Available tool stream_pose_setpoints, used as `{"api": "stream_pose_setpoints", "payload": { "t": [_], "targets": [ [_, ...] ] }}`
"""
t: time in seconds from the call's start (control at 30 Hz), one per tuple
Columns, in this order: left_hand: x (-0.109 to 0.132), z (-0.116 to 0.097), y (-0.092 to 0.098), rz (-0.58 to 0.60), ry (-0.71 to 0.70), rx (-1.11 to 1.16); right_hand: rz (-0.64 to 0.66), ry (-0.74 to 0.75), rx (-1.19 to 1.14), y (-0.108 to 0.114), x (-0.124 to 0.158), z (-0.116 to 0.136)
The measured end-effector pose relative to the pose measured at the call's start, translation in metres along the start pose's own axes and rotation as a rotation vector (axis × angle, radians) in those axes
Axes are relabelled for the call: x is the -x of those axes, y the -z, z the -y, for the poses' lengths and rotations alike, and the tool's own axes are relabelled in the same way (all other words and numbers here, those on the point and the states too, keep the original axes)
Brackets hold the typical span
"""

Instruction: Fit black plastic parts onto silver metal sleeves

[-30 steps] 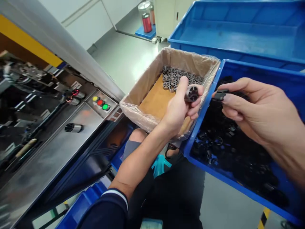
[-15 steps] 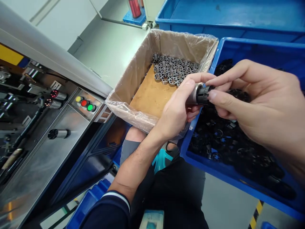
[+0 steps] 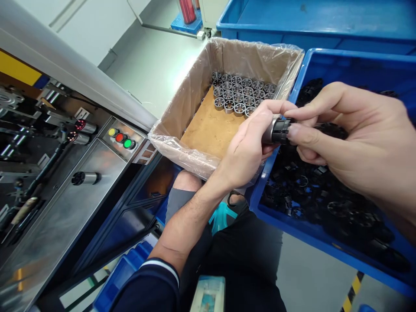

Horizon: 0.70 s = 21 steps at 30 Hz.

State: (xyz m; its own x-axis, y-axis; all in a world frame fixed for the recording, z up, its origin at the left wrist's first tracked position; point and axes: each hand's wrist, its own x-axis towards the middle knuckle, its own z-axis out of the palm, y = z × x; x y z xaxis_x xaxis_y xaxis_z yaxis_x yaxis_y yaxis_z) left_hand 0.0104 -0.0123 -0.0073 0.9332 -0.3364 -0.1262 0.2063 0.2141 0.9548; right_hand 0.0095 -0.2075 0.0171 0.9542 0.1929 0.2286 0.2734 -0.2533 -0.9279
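Observation:
My left hand (image 3: pixel 245 147) is closed around a short metal cylinder (image 3: pixel 268 133), mostly hidden by the fingers. At the cylinder's right end sits a slotted black plastic end piece (image 3: pixel 281 131), gripped by the thumb and fingers of my right hand (image 3: pixel 354 138). The two parts touch end to end; how far one goes into the other cannot be seen. Both hands are above the shared edge of a plastic-lined carton (image 3: pixel 195 159) and a blue bin (image 3: pixel 312 236) of loose black plastic parts (image 3: pixel 338 208).
Rows of metal cylinders (image 3: pixel 238 108) stand on a brown sheet (image 3: pixel 208 134) inside the carton. At left, a machine has yellow, red and green buttons (image 3: pixel 121 138), and another cylinder (image 3: pixel 85 178) lies on its metal ledge. A larger blue tub (image 3: pixel 312 21) is behind.
The whole view has shifted slightly, moving the surroundings a little to the right. Both hands keep their grips on the joined cylinder and black end piece.

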Motion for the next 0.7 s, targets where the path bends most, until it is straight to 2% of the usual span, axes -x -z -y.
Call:
{"api": "stream_pose_setpoints", "payload": {
  "t": [0.17,0.3,0.47,0.57,0.7],
  "targets": [
    [0.003,-0.003,0.003,0.021,-0.037,0.032,-0.016,0.027,0.147,0.005,0.004,0.002],
    [0.006,-0.003,0.003,0.049,-0.027,-0.014,0.041,0.001,0.1,0.012,0.002,0.006],
    [0.005,0.003,0.0,-0.014,-0.068,0.047,0.033,0.007,0.121,0.012,-0.001,0.012],
    [0.004,0.004,0.001,0.023,-0.07,0.071,0.068,-0.02,0.071,0.009,0.001,0.014],
    [0.006,-0.004,0.005,0.059,-0.01,0.027,-0.013,0.024,0.232,0.011,0.005,0.016]
  ]
}}
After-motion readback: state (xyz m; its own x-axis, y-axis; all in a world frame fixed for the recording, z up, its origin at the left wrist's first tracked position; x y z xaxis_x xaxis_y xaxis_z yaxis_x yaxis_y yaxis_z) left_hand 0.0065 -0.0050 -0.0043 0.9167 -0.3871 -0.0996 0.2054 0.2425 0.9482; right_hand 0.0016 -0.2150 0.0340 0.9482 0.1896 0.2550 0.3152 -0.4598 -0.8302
